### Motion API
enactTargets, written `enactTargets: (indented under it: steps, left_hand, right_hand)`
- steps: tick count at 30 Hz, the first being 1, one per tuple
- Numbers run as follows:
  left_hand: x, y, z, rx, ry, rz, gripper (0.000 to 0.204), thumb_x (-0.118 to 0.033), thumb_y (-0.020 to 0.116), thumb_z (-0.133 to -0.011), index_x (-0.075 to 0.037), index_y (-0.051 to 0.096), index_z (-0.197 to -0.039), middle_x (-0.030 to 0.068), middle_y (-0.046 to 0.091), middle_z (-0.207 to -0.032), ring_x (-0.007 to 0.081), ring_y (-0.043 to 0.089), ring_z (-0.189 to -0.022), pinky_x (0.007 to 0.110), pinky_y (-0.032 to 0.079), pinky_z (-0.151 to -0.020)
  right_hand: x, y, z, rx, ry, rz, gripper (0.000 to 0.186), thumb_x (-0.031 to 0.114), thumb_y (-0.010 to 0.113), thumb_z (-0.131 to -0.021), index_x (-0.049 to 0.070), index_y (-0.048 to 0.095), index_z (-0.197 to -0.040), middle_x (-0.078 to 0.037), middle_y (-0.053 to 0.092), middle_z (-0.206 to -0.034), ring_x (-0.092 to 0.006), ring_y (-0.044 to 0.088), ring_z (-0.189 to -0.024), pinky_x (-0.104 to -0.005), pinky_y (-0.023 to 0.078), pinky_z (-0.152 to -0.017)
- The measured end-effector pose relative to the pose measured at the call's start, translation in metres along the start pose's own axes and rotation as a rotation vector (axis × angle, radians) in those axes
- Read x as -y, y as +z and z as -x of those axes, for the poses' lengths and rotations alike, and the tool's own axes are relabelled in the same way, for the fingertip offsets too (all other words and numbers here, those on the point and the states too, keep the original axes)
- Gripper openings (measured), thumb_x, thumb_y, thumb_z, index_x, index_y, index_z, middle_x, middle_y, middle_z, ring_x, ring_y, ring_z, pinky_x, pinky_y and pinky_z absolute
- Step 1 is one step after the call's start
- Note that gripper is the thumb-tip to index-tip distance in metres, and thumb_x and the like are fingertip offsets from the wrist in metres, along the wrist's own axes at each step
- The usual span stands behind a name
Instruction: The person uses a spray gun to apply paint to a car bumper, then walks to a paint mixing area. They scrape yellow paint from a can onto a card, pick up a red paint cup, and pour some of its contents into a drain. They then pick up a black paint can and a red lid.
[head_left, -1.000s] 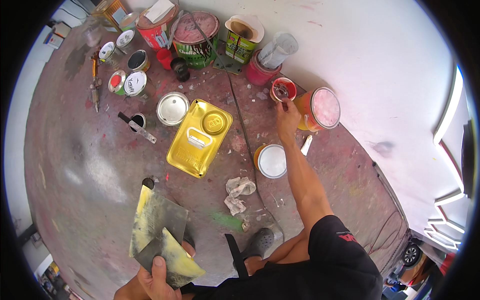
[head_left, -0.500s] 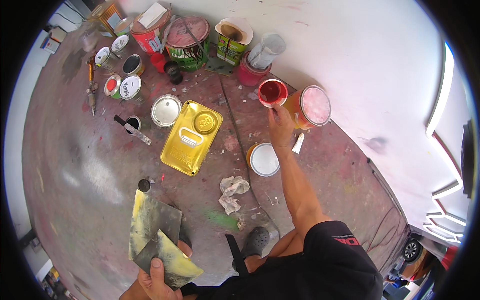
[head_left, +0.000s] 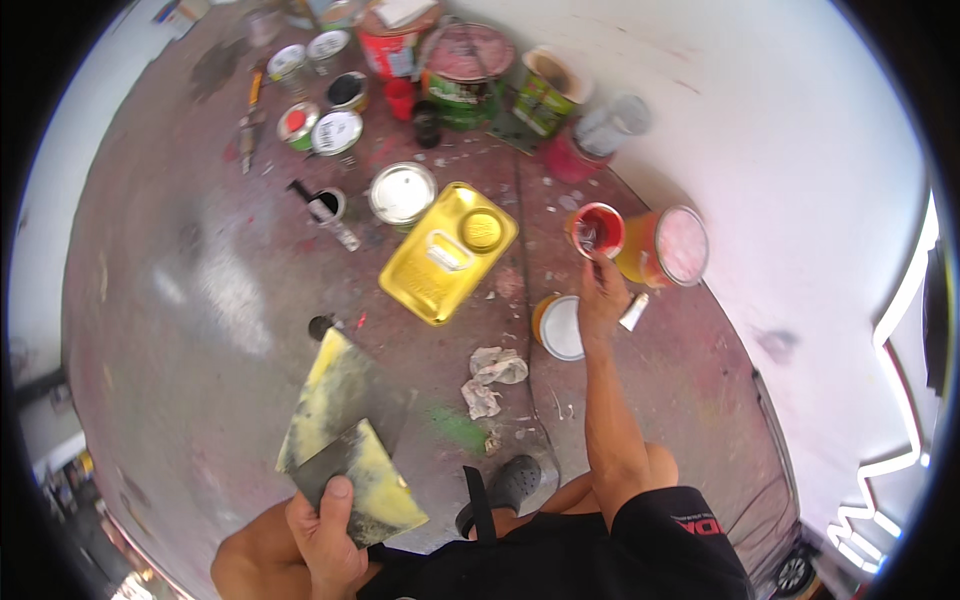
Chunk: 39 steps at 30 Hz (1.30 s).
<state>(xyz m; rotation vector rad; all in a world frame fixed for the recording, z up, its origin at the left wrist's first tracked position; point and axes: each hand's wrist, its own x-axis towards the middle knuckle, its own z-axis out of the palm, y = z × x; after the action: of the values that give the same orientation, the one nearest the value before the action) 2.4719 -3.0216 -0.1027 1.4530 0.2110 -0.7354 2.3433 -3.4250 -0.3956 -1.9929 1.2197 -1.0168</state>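
My left hand (head_left: 322,525) grips two thin grey plates (head_left: 375,477) smeared with pale yellow, fanned over each other at lower centre. My right hand (head_left: 603,298) reaches forward, fingers closed on the near edge of a small red can (head_left: 608,215) with glossy red inside. Right beside that can stands a larger orange can with a pink-stained top (head_left: 682,247). A white-lidded can (head_left: 560,328) sits just left of my right wrist, and a small white tube (head_left: 633,311) lies to its right. A yellow rectangular tin (head_left: 442,266) is left of the red can.
Paint cans (head_left: 467,60), cups and small lidded tins cluster at the back, with a spray gun (head_left: 251,125) at left. Crumpled rags (head_left: 495,367) lie mid-floor near a dark hose. A white wall (head_left: 800,170) bounds the right; my shoe (head_left: 515,485) shows below.
The view has swung, so the floor items sit further right. The red can has shifted slightly toward me beside the pink-topped can, with my right hand on it. My left hand keeps the plates.
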Motion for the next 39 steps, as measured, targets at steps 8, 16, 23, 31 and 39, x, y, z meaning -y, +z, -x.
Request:
enactTargets:
  steps: [8, 16, 23, 31, 39]
  left_hand:
    - [-0.005, 0.000, -0.002, 0.009, 0.027, -0.048, 0.025, -0.016, 0.067, -0.112, 0.006, 0.075, -0.123, 0.0031, 0.076, -0.110, 0.0089, 0.065, -0.099, 0.028, 0.052, -0.090]
    - [-0.004, 0.002, 0.002, -0.012, 0.042, -0.039, 0.026, -0.017, 0.066, -0.113, 0.005, 0.075, -0.124, 0.0033, 0.076, -0.110, 0.0089, 0.065, -0.098, 0.028, 0.053, -0.089]
    - [-0.012, 0.002, 0.005, -0.008, 0.063, -0.027, 0.024, -0.016, 0.067, -0.112, 0.004, 0.075, -0.123, 0.0032, 0.076, -0.107, 0.0098, 0.066, -0.095, 0.029, 0.054, -0.086]
    - [-0.026, 0.002, 0.010, 0.029, 0.060, -0.033, 0.023, -0.016, 0.067, -0.112, 0.004, 0.077, -0.118, -0.0052, 0.068, -0.093, 0.0036, 0.054, -0.085, 0.023, 0.045, -0.078]
    - [-0.016, 0.002, 0.016, 0.004, 0.102, 0.008, 0.031, -0.018, 0.061, -0.112, 0.006, 0.068, -0.130, 0.0184, 0.078, -0.108, 0.0273, 0.077, -0.090, 0.040, 0.063, -0.082]
  right_hand:
    - [-0.014, -0.001, 0.003, 0.037, 0.047, 0.112, 0.019, 0.009, 0.079, -0.099, -0.002, 0.080, -0.115, -0.014, 0.081, -0.096, -0.0228, 0.078, -0.084, -0.0375, 0.060, -0.080]
    - [-0.014, 0.002, 0.006, 0.078, 0.120, 0.058, 0.022, 0.008, 0.078, -0.101, -0.003, 0.079, -0.120, -0.016, 0.082, -0.098, -0.0216, 0.079, -0.088, -0.0347, 0.061, -0.083]
    - [0.001, 0.003, 0.004, 0.126, 0.133, 0.030, 0.023, 0.008, 0.077, -0.101, -0.003, 0.078, -0.121, -0.016, 0.082, -0.097, -0.0206, 0.078, -0.086, -0.0353, 0.061, -0.082]
    - [0.013, -0.009, 0.008, 0.162, 0.087, 0.019, 0.024, 0.011, 0.078, -0.101, -0.001, 0.079, -0.122, -0.016, 0.083, -0.099, -0.0227, 0.079, -0.089, -0.0362, 0.060, -0.082]
    - [0.028, -0.011, 0.009, 0.153, 0.088, 0.085, 0.022, 0.010, 0.079, -0.098, 0.001, 0.079, -0.118, -0.018, 0.082, -0.098, -0.0266, 0.080, -0.088, -0.0388, 0.061, -0.080]
